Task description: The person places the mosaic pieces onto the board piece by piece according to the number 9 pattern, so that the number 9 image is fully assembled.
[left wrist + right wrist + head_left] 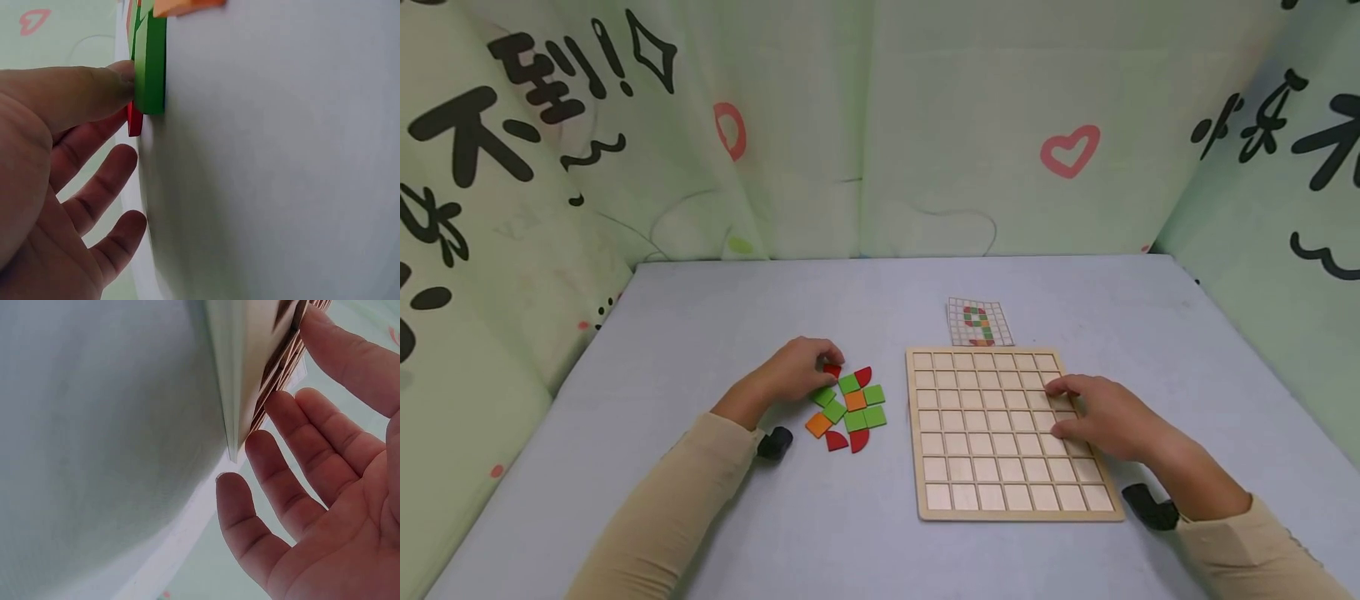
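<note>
At the left of the head view, my left hand (797, 369) pinches a red quarter-round tile (832, 369) between thumb and fingers, at the edge of a loose group of tiles. Close by the thumb in the left wrist view is a green square tile (151, 62), with the red tile (134, 122) partly hidden behind it. My right hand (1108, 417) rests on the right side of a wooden grid board (913, 433), thumb and fingertips over its cells. The right wrist view has those fingers loosely bent along the board's edge (234, 394).
Several green squares (875, 416), orange squares (818, 425) and red quarter-rounds (860, 440) lie flat between left hand and board. Behind the board, a gridded pattern card (957, 321) lies on the white table (760, 300). Printed curtains (925, 125) surround the table's back and sides.
</note>
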A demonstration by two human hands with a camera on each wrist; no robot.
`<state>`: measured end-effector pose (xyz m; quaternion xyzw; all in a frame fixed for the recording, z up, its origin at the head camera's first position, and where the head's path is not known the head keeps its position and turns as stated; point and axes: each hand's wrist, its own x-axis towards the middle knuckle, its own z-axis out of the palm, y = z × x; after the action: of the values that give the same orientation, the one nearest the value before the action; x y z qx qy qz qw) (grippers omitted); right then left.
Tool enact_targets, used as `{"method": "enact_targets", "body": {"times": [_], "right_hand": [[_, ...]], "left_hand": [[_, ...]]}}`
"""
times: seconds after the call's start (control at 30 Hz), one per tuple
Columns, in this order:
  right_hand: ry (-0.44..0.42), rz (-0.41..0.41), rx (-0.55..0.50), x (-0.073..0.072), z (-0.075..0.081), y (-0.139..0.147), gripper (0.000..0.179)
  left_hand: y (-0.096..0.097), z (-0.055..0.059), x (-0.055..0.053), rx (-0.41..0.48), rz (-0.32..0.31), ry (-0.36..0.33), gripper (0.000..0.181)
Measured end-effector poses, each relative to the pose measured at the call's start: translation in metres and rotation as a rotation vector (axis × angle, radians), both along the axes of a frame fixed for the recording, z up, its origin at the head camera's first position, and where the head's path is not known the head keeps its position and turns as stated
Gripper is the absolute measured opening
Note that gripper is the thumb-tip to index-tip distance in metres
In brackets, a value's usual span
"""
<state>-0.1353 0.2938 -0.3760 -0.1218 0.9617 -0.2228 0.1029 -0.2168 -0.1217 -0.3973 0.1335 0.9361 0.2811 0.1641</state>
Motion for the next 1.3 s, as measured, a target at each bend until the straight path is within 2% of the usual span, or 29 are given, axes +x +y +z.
{"method": "enact_targets", "body": {"times": [0.4, 0.8, 1.07, 1.3], "right_hand": [[-0.006, -0.006, -0.005, -0.0002, 0.0019, -0.0009, 0.050], [0.004, 0.004, -0.001, -0.0002, 0.0011, 0.0000, 0.050], [0.010, 0.005, 0.007, -0.0008, -0.0001, -0.0011, 0.051], [-0.015, -0.004, 0.014, -0.0018, 0.0012, -0.0022, 0.051]], "left_hand": [[0.0020, 0.0007, 0.0005, 0.004, 0.008, -0.009, 0.026], [-0.0001, 0.0025, 0.0033, 0.044, 0.055, -0.029, 0.033], [-0.0031, 0.0022, 0.0030, 0.037, 0.077, -0.020, 0.035], [-0.0026, 0.0028, 0.0030, 0.029, 0.085, -0.045, 0.035]]}}
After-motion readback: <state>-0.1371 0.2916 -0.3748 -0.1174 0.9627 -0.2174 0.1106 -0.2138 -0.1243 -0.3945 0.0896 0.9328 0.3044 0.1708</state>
